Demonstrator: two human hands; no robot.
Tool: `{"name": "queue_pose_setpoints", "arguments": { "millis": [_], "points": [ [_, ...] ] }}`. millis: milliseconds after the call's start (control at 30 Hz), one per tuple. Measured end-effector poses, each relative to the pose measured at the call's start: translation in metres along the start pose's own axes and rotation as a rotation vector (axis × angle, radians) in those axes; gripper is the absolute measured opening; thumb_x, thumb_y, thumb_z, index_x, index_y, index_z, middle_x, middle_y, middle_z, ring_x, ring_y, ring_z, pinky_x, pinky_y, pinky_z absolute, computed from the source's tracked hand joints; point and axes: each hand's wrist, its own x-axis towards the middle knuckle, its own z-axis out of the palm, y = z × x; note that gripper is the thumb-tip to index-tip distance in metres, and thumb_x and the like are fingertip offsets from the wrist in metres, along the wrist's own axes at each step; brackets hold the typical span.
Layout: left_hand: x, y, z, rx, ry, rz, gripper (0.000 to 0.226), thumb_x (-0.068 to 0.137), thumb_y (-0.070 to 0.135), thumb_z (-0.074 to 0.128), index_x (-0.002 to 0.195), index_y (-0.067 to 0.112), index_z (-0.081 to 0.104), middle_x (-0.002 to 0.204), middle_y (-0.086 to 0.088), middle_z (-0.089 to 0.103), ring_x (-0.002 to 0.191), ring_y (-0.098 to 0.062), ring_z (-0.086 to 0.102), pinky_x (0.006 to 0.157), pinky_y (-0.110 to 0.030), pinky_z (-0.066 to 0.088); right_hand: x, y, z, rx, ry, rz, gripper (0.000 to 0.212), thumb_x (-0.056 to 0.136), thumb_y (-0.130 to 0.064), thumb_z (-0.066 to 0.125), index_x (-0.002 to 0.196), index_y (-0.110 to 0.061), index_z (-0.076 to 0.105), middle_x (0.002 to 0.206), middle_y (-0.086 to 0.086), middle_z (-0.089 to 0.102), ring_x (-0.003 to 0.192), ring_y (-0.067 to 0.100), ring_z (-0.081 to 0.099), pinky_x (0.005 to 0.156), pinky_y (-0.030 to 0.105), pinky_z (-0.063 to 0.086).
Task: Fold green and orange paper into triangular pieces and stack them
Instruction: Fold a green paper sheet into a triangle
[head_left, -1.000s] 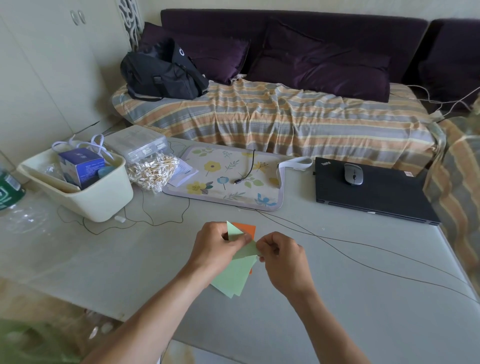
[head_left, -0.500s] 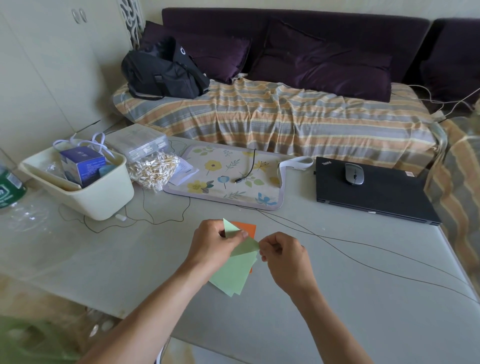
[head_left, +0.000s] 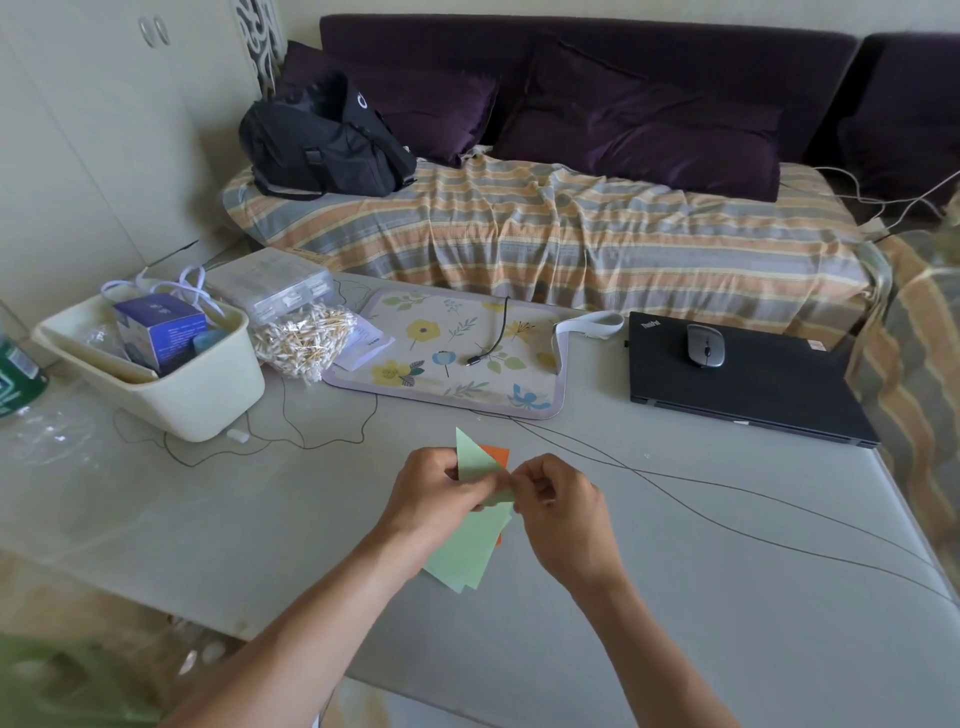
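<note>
Above the grey table (head_left: 675, 597), left hand (head_left: 436, 501) and right hand (head_left: 558, 512) both pinch the green paper (head_left: 470, 460).

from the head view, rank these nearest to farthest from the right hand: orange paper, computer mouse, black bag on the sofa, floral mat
1. orange paper: just beyond the right hand, behind the green paper.
2. floral mat: farther back on the table, slightly left.
3. computer mouse: back right, on the closed laptop.
4. black bag: far back left, on the sofa.
</note>
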Motion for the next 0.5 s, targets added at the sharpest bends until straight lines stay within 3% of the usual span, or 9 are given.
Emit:
{"name": "queue_pose_setpoints", "arguments": {
  "millis": [67, 233, 367, 500],
  "points": [
    [0.0001, -0.0017, 0.0007, 0.029, 0.013, 0.005, 0.008, 0.077, 0.023, 0.081, 0.079, 0.015, 0.079, 0.076, -0.010, 0.077, 0.074, -0.030, 0.076, 0.067, -0.041, 0.062, -0.0002, 0.0002, -0.0007, 0.010, -0.017, 0.014, 0.015, 0.093, -0.012, 0.058, 0.081, -0.013, 0.067, 0.069, -0.007, 0.068, 0.069, 0.007, 0.062, 0.056, 0.011, 0.042],
    [-0.0012, -0.0020, 0.0022, -0.024, 0.038, -0.008, 0.006, 0.075, 0.016, 0.080, 0.077, 0.011, 0.077, 0.077, -0.018, 0.075, 0.065, -0.037, 0.074, 0.054, -0.033, 0.056, -0.0006, 0.0021, 0.0008, 0.019, -0.015, 0.063, 0.015, 0.093, -0.016, 0.060, 0.082, -0.014, 0.069, 0.070, -0.007, 0.069, 0.071, 0.009, 0.065, 0.055, 0.010, 0.042],
    [-0.0013, -0.0014, 0.0038, -0.031, 0.064, -0.015, 0.007, 0.074, 0.015, 0.080, 0.073, 0.009, 0.076, 0.076, -0.019, 0.074, 0.061, -0.038, 0.074, 0.053, -0.033, 0.055, -0.0004, 0.0026, 0.0010, 0.006, -0.010, 0.067, 0.016, 0.094, -0.014, 0.058, 0.082, -0.011, 0.068, 0.068, -0.007, 0.068, 0.070, 0.011, 0.065, 0.054, 0.010, 0.042],
    [0.0006, -0.0005, -0.0004, -0.003, 0.104, -0.015, 0.010, 0.079, 0.018, 0.081, 0.077, 0.010, 0.076, 0.076, -0.011, 0.076, 0.059, -0.020, 0.073, 0.048, -0.024, 0.052, 0.0012, 0.0068, -0.0016, -0.031, -0.012, 0.073, 0.019, 0.094, -0.011, 0.055, 0.079, -0.010, 0.067, 0.068, -0.006, 0.067, 0.069, 0.014, 0.064, 0.054, 0.011, 0.042]
  ]
}}
